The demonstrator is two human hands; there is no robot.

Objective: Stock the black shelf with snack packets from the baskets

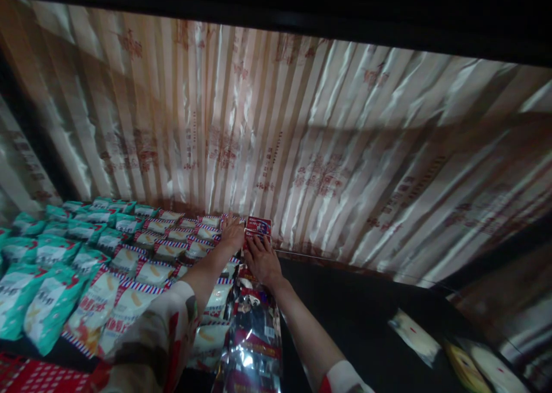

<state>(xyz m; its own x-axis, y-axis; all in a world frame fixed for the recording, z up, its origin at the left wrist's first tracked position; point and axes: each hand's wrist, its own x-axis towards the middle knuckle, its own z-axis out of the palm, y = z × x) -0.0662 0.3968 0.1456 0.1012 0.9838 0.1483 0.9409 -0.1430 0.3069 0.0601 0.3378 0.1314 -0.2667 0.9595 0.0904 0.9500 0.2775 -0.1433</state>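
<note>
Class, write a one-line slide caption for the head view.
Left hand at the striped-edge bags, right hand on the red packets, with teal bags further left.

The single view looks out from the person's own head, forward and down past both sleeves (149, 341) to the left hand (233, 233) and the right hand (262, 259) over a dark shelf (345, 301). It is near (the sleeves cross the bottom edge), facing a wrinkled backing (323, 151), and tilted, so the dark top band (276, 4) slopes down rightward.
</note>
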